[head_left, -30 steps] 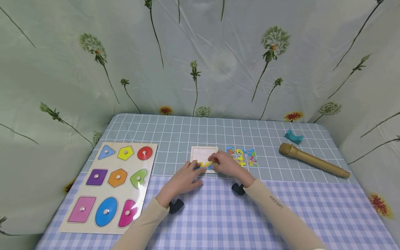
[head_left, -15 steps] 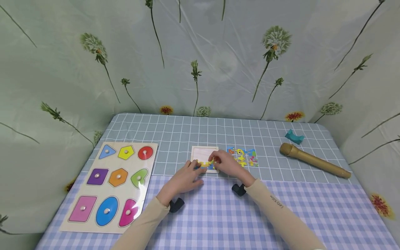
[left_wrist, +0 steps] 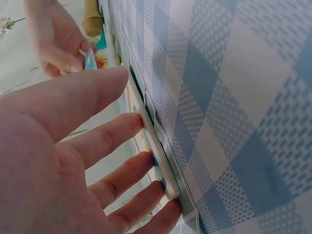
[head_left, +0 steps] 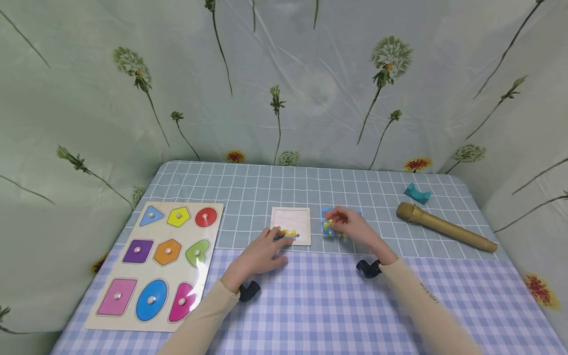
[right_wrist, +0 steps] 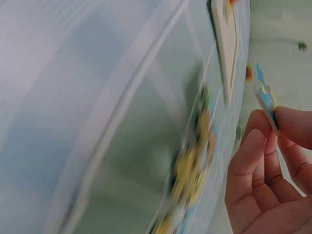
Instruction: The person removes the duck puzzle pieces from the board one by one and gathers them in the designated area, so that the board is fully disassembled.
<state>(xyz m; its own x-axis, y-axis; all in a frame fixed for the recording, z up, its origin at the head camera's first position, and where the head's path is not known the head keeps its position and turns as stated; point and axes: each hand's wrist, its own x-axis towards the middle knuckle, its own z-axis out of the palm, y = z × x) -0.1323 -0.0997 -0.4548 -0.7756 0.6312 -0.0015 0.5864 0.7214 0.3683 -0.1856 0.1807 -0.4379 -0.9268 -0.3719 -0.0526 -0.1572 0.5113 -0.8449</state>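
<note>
A small square wooden puzzle tray (head_left: 292,215) lies near the middle of the table, with yellow and blue jigsaw pieces (head_left: 290,233) along its near edge. My left hand (head_left: 259,254) rests its outstretched fingertips on the tray's near left part, covering some of those pieces. In the left wrist view the fingers (left_wrist: 134,168) meet the tray's edge. My right hand (head_left: 355,229) is raised over the loose puzzle pieces (head_left: 328,229) to the right of the tray. Between its thumb and fingers it pinches a blue and yellow puzzle piece (right_wrist: 264,92). That hand hides part of the loose group.
On the left lies a large shape board (head_left: 153,268) with coloured knobbed shapes. A gold microphone (head_left: 445,227) and a teal curved block (head_left: 417,194) are at the far right. Grey grid cloth (head_left: 248,187) covers the back, with purple checked cloth (head_left: 306,301) in front.
My right hand has moved right, from the tray's near right corner to over the loose pieces, pinching a piece. The tray's near right corner now shows bare wood. The left hand stays put.
</note>
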